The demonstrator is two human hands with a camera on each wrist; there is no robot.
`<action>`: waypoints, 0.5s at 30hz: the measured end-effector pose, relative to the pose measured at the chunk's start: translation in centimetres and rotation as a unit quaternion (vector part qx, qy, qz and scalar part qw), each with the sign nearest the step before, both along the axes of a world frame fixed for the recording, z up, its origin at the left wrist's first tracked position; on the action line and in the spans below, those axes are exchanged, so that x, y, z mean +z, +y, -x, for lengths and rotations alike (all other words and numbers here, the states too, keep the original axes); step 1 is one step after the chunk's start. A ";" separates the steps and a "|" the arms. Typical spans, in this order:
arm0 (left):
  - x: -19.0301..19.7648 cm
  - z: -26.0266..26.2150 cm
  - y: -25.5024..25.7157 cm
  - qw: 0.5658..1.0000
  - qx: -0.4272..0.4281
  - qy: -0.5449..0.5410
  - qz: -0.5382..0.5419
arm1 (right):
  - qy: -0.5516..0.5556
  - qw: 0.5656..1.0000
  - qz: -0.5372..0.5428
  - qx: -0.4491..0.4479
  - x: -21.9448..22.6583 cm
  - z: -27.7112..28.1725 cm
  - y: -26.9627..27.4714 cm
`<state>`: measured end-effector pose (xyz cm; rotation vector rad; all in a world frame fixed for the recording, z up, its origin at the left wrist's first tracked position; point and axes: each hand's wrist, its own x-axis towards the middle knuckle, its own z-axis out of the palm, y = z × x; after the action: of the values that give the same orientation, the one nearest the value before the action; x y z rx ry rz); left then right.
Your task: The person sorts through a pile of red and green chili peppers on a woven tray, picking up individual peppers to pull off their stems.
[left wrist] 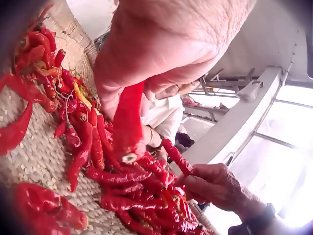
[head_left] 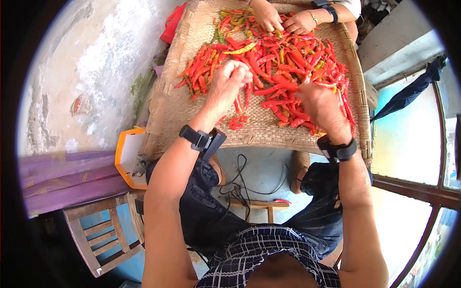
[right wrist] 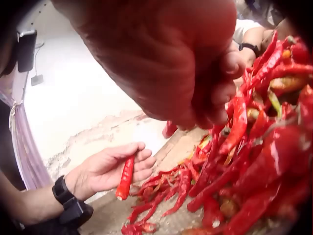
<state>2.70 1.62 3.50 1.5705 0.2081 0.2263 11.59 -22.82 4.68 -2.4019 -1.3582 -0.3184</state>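
Observation:
My left hand [head_left: 225, 82] pinches a red chili pepper [left wrist: 128, 122] between thumb and fingers. The pepper hangs down, its pale stemless end pointing at the tray. From the side, the right wrist view shows the same pepper [right wrist: 126, 178] against the fingers of the left hand [right wrist: 110, 169]. Over the right part of the heap, my right hand [head_left: 322, 106] holds another red chili pepper [left wrist: 176, 156] by one end, its other end pointing left. Below both hands lies a heap of chili peppers [head_left: 288, 62], mostly red with some yellow and green, on a woven tray [head_left: 185, 117].
Across the tray, another person's two hands [head_left: 298, 22] work in the heap. Several loose peppers [head_left: 236, 123] lie near the tray's front. A wall stands left, a window [head_left: 408, 129] right. Cables [head_left: 240, 187] and a small wooden stool [head_left: 261, 204] are below, a wooden chair [head_left: 103, 235] lower left.

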 end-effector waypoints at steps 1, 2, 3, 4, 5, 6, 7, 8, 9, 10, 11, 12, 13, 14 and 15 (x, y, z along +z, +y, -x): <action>0.2 0.0 0.5 0.999 0.030 0.002 0.027 | -0.032 0.999 -0.038 -0.015 0.4 -0.9 -0.6; 0.2 -0.1 0.7 0.997 0.048 0.004 0.065 | -0.080 0.987 -0.067 -0.119 0.0 -2.1 -1.1; 0.1 -0.1 0.9 0.996 0.055 0.008 0.063 | -0.125 0.963 -0.096 -0.221 -0.4 -2.8 -1.2; -0.1 0.0 1.0 0.992 0.032 -0.011 0.125 | -0.175 0.954 -0.076 -0.231 1.4 -1.9 -0.9; -0.4 0.0 1.1 0.982 0.010 -0.030 0.186 | -0.224 0.943 -0.057 -0.241 3.4 -1.1 -0.6; -0.4 -0.1 0.8 0.978 -0.007 -0.036 0.207 | -0.181 0.956 -0.064 -0.221 3.3 -0.9 -0.4; -0.5 -0.2 0.4 0.973 -0.024 -0.042 0.225 | -0.161 0.967 -0.105 -0.167 3.1 -0.1 0.3; -0.6 -0.1 -0.2 0.969 -0.030 -0.040 0.240 | 0.007 0.983 -0.142 -0.113 2.0 0.9 1.0; -0.5 0.0 -0.8 0.965 -0.037 -0.039 0.255 | 0.174 0.967 -0.175 -0.056 0.9 2.1 1.8; -0.6 0.0 -1.3 0.961 -0.053 -0.050 0.268 | 0.277 0.944 -0.178 -0.034 1.0 3.8 3.0; -0.7 0.1 -1.7 0.961 -0.053 -0.046 0.267 | 0.375 0.910 -0.179 -0.013 1.1 5.2 4.0; -0.8 0.2 -2.2 0.956 -0.054 -0.045 0.286 | 0.376 0.909 -0.181 -0.015 1.0 5.6 4.6; -0.9 0.3 -2.6 0.950 -0.054 -0.045 0.306 | 0.460 0.873 -0.164 0.006 0.8 5.7 5.0; -1.0 0.4 -2.8 0.949 -0.055 -0.037 0.307 | 0.539 0.829 -0.145 0.029 0.6 5.7 5.3; -0.8 0.5 -2.9 0.950 -0.053 -0.035 0.307 | 0.541 0.828 -0.145 0.029 0.1 5.5 5.4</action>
<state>2.15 -1.25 2.69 0.9485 0.1195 0.1151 6.06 -17.45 4.83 -1.7257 -0.7351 0.7194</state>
